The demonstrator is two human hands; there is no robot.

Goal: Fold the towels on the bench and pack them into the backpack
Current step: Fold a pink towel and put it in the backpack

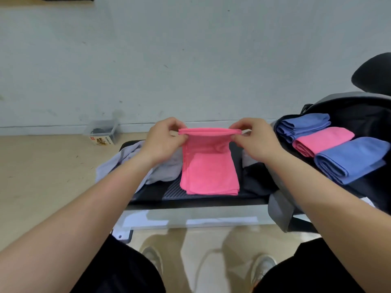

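Pinching the far edge of a pink towel (209,166), left hand (163,140) and right hand (257,139) each hold one corner in a tight grip and lift that edge off the surface (190,200); the near half lies folded flat on it. Grey towel (163,168) sits crumpled just left of it, partly under the left forearm. Open backpack (364,115) at right holds three folded towels in a row: blue towel (304,125), second pink towel (323,140), second blue towel (351,158). Clear plastic box (103,132) rests on floor by wall.
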